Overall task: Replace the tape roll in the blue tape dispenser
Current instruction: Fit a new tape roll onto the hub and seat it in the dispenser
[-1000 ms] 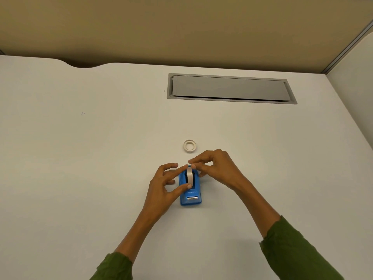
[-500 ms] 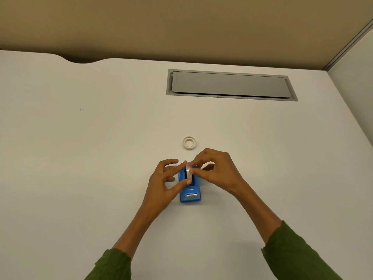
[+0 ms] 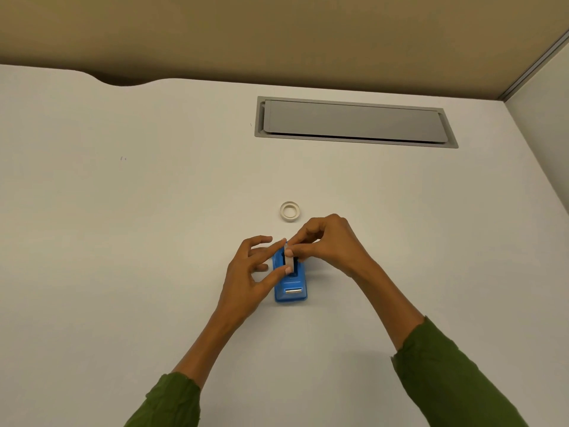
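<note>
The blue tape dispenser [image 3: 291,288] lies on the white desk, its metal cutter at the near end. A clear tape roll [image 3: 289,256] stands on edge in the dispenser's slot. My left hand [image 3: 249,272] touches the roll from the left with thumb and forefinger, the other fingers spread. My right hand [image 3: 326,245] pinches the top of the roll from the right. A second, small white tape ring [image 3: 290,211] lies flat on the desk just beyond the hands.
A grey cable hatch [image 3: 354,122] is set into the desk at the back. A tan partition wall runs behind the desk and a light panel stands at the right edge.
The tape roll sits lower in the dispenser slot than a second ago. Both hands have stayed on it, shifting slightly downward.
</note>
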Motion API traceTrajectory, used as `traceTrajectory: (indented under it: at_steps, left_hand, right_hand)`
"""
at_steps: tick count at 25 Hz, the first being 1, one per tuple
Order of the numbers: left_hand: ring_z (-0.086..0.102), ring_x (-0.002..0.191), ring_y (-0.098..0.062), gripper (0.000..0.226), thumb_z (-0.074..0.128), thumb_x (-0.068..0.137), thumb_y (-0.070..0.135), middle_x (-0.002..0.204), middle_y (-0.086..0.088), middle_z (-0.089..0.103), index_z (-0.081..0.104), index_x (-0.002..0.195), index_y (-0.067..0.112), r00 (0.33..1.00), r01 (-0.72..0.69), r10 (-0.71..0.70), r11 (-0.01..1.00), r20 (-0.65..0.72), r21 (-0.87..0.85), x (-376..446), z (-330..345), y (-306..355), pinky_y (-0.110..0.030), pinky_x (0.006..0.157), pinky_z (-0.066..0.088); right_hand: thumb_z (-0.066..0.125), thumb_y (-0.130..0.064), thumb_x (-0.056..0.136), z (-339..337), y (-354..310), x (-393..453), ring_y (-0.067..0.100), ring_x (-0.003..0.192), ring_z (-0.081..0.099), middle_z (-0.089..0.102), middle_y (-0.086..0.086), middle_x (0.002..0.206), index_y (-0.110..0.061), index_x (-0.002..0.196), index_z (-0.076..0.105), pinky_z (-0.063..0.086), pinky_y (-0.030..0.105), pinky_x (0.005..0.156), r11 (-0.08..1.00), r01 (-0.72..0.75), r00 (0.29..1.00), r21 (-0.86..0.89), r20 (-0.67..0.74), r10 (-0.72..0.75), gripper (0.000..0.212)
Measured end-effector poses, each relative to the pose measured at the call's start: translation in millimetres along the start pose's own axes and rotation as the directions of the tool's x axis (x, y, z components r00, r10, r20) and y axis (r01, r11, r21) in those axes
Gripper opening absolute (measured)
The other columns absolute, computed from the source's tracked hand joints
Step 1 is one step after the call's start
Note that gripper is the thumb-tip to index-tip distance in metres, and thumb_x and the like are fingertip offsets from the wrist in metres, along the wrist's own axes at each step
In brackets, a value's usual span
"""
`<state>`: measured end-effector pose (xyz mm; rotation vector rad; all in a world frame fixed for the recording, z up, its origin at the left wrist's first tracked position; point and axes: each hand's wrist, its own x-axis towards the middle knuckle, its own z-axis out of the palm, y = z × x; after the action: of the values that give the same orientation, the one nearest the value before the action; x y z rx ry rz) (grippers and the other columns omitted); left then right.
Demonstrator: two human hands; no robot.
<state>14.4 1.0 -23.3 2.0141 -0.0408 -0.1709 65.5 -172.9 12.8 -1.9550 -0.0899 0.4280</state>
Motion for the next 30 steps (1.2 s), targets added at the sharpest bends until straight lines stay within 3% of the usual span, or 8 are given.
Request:
traceTrajectory:
  at_steps: [6,10,13,19,23,30]
  left_hand:
    - [0.06,0.097,-0.021,0.049,0.071,0.074,0.026,0.131,-0.003,0.047,0.056,0.121,0.024,1.0,0.012,-0.011,1.0,0.01,-0.017,-2,0,2,-0.011,0.071,0.049]
    - [0.06,0.098,-0.022,0.048,0.07,0.075,0.026,0.131,-0.002,0.046,0.056,0.121,0.024,1.0,0.011,-0.01,0.999,0.015,-0.035,0,0,3,-0.011,0.073,0.051]
    - [0.061,0.098,-0.024,0.048,0.07,0.075,0.026,0.131,-0.003,0.047,0.056,0.12,0.022,0.999,0.032,-0.032,0.998,0.008,-0.061,0,0,2,-0.017,0.076,0.051]
    - [0.057,0.105,-0.021,0.048,0.069,0.076,0.023,0.128,-0.004,0.048,0.055,0.122,0.022,1.0,0.028,-0.029,0.994,-0.012,-0.102,0,1,2,-0.02,0.079,0.053]
    - [0.059,0.103,-0.024,0.045,0.071,0.074,0.021,0.129,-0.006,0.049,0.059,0.118,0.019,0.999,0.037,-0.039,0.993,-0.016,-0.114,-1,2,0,-0.022,0.08,0.053]
    - [0.061,0.1,-0.027,0.045,0.072,0.074,0.022,0.128,-0.002,0.048,0.057,0.116,0.027,1.0,0.029,-0.029,0.993,-0.003,-0.114,0,1,-1,-0.02,0.079,0.052]
  right_hand:
    - [0.077,-0.017,0.073,3,2,8,0.022,0.066,0.068,0.072,0.011,0.076,-0.01,0.077,0.073,0.054,0.021,0.058,0.994,-0.073,0.997,0.079,0.011,0.072,0.009]
    - [0.074,-0.017,0.077,6,8,6,0.007,0.066,0.064,0.07,0.0,0.076,-0.015,0.08,0.072,0.052,0.017,0.057,0.995,-0.041,0.999,0.095,-0.02,0.043,0.004]
    - [0.073,-0.025,0.077,5,13,0,0.001,0.078,0.062,0.066,-0.009,0.084,-0.024,0.085,0.074,0.051,0.015,0.061,0.998,0.004,1.0,0.064,-0.016,-0.003,0.007]
    - [0.079,-0.026,0.07,4,17,-7,0.008,0.081,0.058,0.058,-0.012,0.089,-0.033,0.089,0.07,0.051,0.015,0.065,1.0,-0.021,1.0,0.008,0.006,0.021,0.022]
    - [0.077,-0.02,0.073,14,17,-4,0.013,0.079,0.057,0.062,-0.007,0.085,-0.02,0.088,0.071,0.051,0.024,0.07,0.989,-0.1,0.993,0.107,-0.051,0.106,0.016]
    - [0.072,-0.018,0.078,22,14,-3,0.027,0.09,0.061,0.069,0.013,0.093,-0.02,0.078,0.07,0.053,0.032,0.077,0.94,-0.198,0.969,0.277,-0.087,0.23,0.003]
